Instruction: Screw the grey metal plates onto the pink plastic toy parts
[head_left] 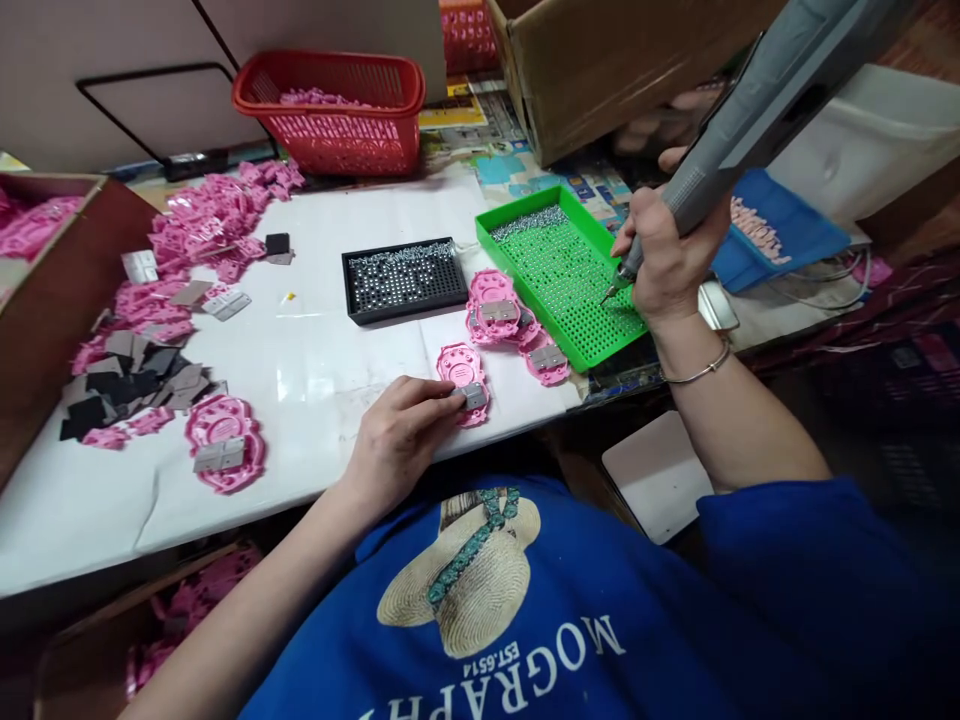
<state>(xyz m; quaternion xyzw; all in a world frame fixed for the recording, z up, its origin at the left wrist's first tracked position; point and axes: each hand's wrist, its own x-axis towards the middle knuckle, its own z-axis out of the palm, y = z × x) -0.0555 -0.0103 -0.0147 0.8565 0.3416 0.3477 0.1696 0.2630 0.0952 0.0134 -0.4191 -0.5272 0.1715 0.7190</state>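
Observation:
My left hand [401, 435] rests on the white table, its fingertips pinching the grey metal plate on a pink plastic part [463, 380] near the front edge. My right hand [664, 262] is wrapped round a grey electric screwdriver [750, 110], whose tip touches the green perforated screw tray [559, 275]. Between the two hands lie several more pink parts with grey plates [504, 315]. A black screw tray [405, 279] sits left of the green one.
A pile of pink parts [210, 225] and grey and black plates [131, 385] covers the table's left. One pink part [223, 442] lies apart. A red basket [334, 110], cardboard boxes [585, 70] and a blue tray [780, 235] stand behind.

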